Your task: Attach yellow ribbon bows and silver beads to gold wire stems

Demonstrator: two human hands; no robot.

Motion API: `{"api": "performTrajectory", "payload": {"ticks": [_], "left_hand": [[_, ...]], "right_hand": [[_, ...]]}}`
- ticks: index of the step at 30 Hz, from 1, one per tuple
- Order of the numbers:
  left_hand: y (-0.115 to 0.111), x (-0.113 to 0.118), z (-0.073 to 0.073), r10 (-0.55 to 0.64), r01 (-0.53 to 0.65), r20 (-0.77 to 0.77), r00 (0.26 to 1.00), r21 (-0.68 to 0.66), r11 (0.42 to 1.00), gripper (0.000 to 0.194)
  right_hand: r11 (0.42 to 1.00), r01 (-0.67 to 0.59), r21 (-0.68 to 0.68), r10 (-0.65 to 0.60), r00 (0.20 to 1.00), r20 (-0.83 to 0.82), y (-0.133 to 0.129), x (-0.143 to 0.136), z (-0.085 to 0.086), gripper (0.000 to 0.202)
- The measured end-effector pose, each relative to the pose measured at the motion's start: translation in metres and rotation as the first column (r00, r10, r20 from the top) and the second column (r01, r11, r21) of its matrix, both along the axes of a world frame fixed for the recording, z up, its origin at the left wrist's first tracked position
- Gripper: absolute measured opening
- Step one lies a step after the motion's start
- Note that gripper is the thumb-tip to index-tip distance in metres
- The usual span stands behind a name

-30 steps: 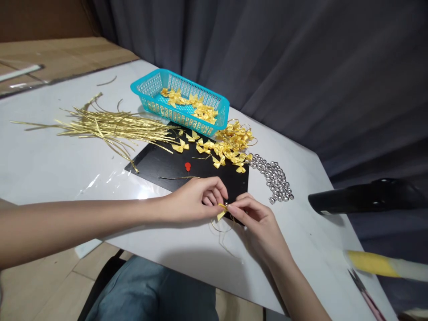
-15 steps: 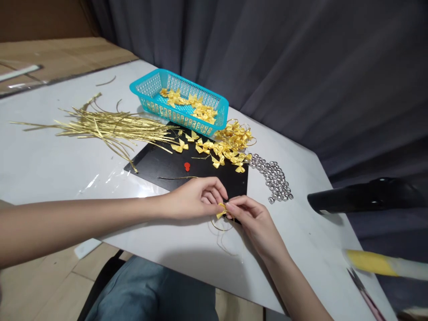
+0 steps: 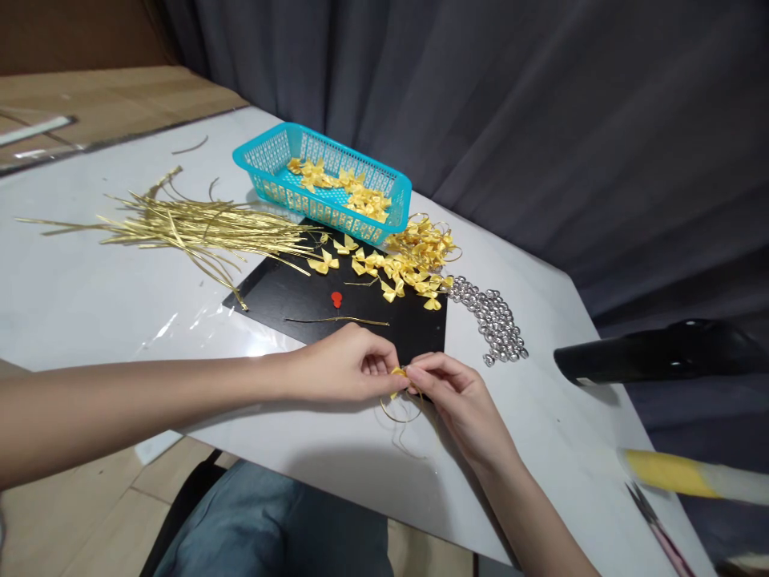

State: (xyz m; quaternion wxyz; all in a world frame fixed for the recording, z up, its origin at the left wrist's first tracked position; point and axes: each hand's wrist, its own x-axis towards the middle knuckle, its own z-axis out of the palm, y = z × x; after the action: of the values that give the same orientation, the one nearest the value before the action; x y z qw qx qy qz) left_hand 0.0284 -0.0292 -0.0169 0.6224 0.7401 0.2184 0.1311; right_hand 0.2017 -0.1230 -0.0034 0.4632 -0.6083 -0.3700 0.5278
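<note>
My left hand [image 3: 354, 362] and my right hand [image 3: 450, 390] meet at the near edge of a black mat [image 3: 414, 324]. Between their fingertips is a small yellow ribbon bow [image 3: 397, 373], partly covered by the left thumb. Both hands are closed in a pinch on it. A gold cord loop [image 3: 401, 420] hangs below the bow, with its ends hidden in the fingers. On the mat, just beyond my left hand, lies a single gold cord [image 3: 336, 320]. More yellow bows [image 3: 393, 272] are scattered at the mat's far side.
A turquoise basket [image 3: 321, 212] holding yellow bows stands behind the mat. Gold cords [image 3: 210, 224] are heaped to the left. Silver beads [image 3: 496, 320], a black cylindrical object [image 3: 637, 353] and pink-handled tweezers [image 3: 658, 529] lie to the right. A red pin [image 3: 336, 299] marks the mat.
My left hand has shifted slightly down, its thumb now covering more of the bow and uncovering more of the cord on the mat. The right hand has hardly moved.
</note>
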Motion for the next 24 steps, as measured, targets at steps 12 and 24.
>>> {"api": "performTrajectory", "payload": {"ticks": [12,24], "left_hand": [[0.003,0.000,0.003,0.056,-0.058,0.066,0.996,0.035,0.998,0.023],[0.006,0.000,0.003,0.131,-0.137,0.085,0.988,0.066,0.988,0.019]], "right_hand": [[0.997,0.028,0.079,-0.033,0.998,0.062,-0.004,0.002,0.005,0.038],[0.981,-0.191,-0.014,0.187,0.935,0.302,-0.008,0.025,0.029,0.032]]}}
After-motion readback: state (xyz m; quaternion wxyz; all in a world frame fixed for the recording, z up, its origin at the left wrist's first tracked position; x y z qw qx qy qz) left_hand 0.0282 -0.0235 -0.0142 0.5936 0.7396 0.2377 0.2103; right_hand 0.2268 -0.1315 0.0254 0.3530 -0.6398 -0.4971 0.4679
